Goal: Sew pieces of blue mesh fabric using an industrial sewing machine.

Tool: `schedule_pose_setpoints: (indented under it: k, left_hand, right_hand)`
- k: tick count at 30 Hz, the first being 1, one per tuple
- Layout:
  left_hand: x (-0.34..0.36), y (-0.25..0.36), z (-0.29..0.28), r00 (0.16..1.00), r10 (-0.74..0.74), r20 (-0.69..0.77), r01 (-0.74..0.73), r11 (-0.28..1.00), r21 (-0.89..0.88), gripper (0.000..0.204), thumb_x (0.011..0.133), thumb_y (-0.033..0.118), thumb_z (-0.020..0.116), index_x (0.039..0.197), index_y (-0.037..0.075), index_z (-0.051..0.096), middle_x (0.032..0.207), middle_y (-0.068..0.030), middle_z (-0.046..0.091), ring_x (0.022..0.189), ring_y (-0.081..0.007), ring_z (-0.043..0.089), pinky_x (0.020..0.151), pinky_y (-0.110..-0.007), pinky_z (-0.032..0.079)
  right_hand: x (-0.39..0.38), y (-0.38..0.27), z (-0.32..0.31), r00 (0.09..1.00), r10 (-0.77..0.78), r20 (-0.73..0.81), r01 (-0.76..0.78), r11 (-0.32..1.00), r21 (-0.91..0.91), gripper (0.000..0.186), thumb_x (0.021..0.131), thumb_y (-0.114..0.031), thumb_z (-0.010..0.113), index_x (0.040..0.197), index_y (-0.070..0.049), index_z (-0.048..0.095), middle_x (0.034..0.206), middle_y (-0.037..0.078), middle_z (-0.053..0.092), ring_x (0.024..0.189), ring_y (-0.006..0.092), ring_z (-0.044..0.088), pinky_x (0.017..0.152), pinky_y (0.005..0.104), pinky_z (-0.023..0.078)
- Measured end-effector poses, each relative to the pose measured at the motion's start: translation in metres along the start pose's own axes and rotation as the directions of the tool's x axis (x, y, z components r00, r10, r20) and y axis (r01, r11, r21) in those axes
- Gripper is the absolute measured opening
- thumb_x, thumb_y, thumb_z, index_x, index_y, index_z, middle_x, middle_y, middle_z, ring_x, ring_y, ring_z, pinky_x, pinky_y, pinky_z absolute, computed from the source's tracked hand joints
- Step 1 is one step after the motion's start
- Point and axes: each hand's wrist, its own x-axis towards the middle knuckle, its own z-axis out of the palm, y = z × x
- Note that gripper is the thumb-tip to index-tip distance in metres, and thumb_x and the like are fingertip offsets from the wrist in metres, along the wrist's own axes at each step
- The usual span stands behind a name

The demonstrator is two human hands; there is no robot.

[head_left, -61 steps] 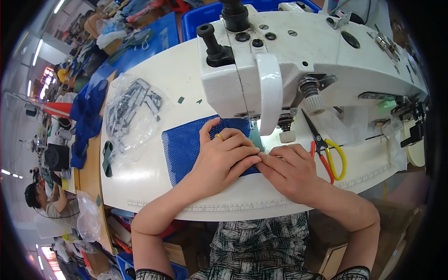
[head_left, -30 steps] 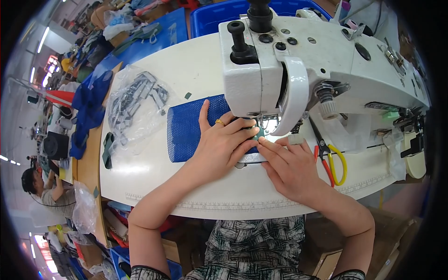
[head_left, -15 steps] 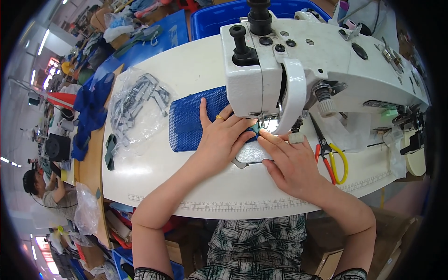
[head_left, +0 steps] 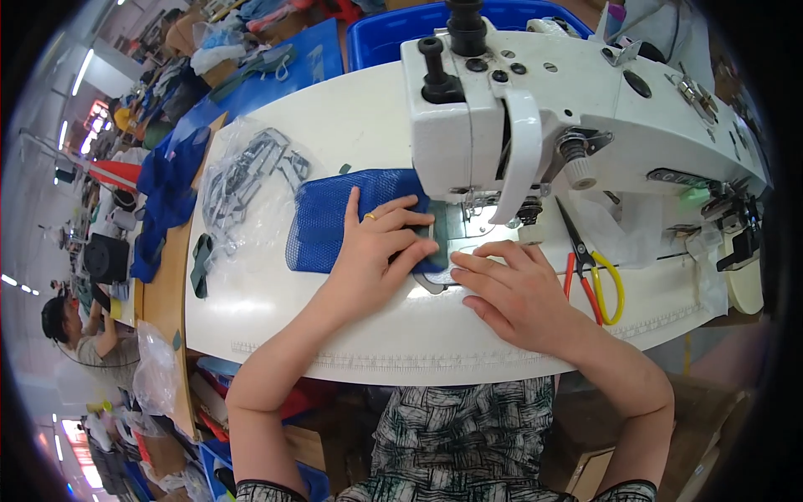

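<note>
A piece of blue mesh fabric (head_left: 318,222) lies on the white sewing table, with a dark green strip (head_left: 441,238) along its right edge. My left hand (head_left: 372,255) rests flat on the mesh, fingers spread, the thumb and index tips close to the strip. Just right of the strip, my right hand (head_left: 520,293) is open, its fingertips at the metal plate (head_left: 462,251) and no fabric visibly in them. The needle area of the white sewing machine (head_left: 456,146) stands just beyond the fingers, and the strip's far end reaches near its presser foot.
Scissors (head_left: 585,259) with red and yellow handles lie right of my right hand. On the left are a clear bag of grey pieces (head_left: 251,188) and a green scrap (head_left: 201,263). A blue bin (head_left: 376,42) stands behind. Another person (head_left: 92,339) sits far left.
The mesh and its green strip have come left, out from under the machine head, along with my left hand. My right fingertips have moved slightly left and nearer, away from the needle area.
</note>
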Motion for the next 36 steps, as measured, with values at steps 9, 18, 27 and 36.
schedule_pose_setpoints:
  k: [9,18,27,36]
  left_hand:
    - [-0.053,0.041,-0.012,0.970,-0.240,-0.030,0.230,0.954,-0.193,0.073,0.072,0.009,0.081,0.139,0.013,0.053,0.167,-0.0209,0.030,0.156,-0.0405,0.029,0.126,-0.055,0.017]
    - [-0.073,0.043,-0.027,0.987,-0.093,0.128,0.139,0.895,-0.423,0.078,0.076,-0.001,0.071,0.149,0.012,0.047,0.169,-0.0211,0.028,0.159,-0.0397,0.024,0.129,-0.051,0.017]
    - [-0.100,0.056,-0.029,0.943,-0.214,-0.255,0.132,0.943,-0.306,0.062,0.073,-0.001,0.075,0.130,0.011,0.053,0.152,-0.0164,0.048,0.149,-0.0385,0.040,0.125,-0.057,0.025]
    - [-0.070,0.072,-0.069,0.938,-0.164,-0.305,0.066,0.949,-0.308,0.004,0.102,0.004,0.062,0.100,0.001,0.064,0.096,-0.0070,0.073,0.103,-0.0208,0.070,0.128,-0.050,0.024]
  right_hand:
    - [0.004,-0.008,-0.006,0.985,0.019,-0.169,-0.004,0.996,0.090,0.036,0.085,-0.011,0.075,0.120,-0.004,0.071,0.131,0.010,0.069,0.114,0.0314,0.063,0.096,0.0423,0.053]
    - [0.030,-0.026,0.011,0.996,-0.080,0.043,0.081,0.996,-0.027,0.036,0.079,-0.003,0.068,0.115,-0.001,0.065,0.117,0.013,0.064,0.107,0.0310,0.063,0.090,0.0419,0.055]
    - [0.036,-0.043,0.029,0.952,0.148,-0.268,-0.074,0.960,0.270,0.011,0.090,-0.006,0.061,0.099,-0.001,0.059,0.105,0.015,0.062,0.100,0.0326,0.063,0.083,0.0428,0.053]
    - [0.029,-0.029,0.023,0.926,0.337,-0.171,-0.126,0.702,0.700,0.013,0.103,-0.010,0.055,0.110,0.000,0.060,0.099,0.013,0.067,0.088,0.0228,0.065,0.084,0.0336,0.052]
